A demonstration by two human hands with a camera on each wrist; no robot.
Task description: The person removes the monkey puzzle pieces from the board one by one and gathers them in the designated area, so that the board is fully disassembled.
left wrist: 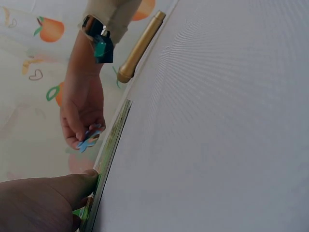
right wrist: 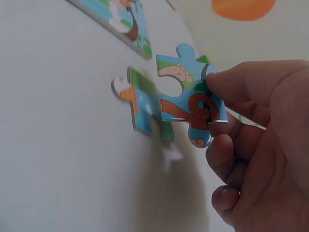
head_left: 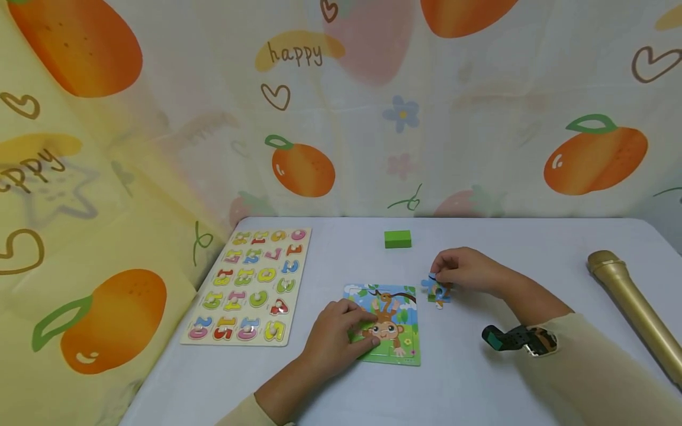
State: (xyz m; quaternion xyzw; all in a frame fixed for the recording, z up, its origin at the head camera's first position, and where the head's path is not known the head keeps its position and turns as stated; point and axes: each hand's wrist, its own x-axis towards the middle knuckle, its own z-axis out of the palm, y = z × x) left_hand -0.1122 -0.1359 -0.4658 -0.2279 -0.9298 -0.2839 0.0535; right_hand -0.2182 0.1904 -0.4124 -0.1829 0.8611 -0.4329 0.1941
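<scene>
My left hand (head_left: 334,332) rests on a monkey jigsaw puzzle (head_left: 401,316), thumb and fingertips touching its picture. In the left wrist view, the thumb of the left hand (left wrist: 53,200) lies against the face of the puzzle (left wrist: 113,135). Beyond the puzzle's right side, my right hand (head_left: 469,271) pinches a blue puzzle piece (right wrist: 186,104) between thumb and fingers. That piece shows a foot and a curled brown tail. A second puzzle piece (right wrist: 142,104) appears close beside it, lower and nearer the table; whether it lies flat I cannot tell.
A wooden number board (head_left: 247,289) lies at the left. Behind the puzzle sits a green block (head_left: 397,239). Along the right edge lies a gold microphone (head_left: 634,313). A fruit-printed curtain (head_left: 367,148) hangs behind the white table (head_left: 341,236).
</scene>
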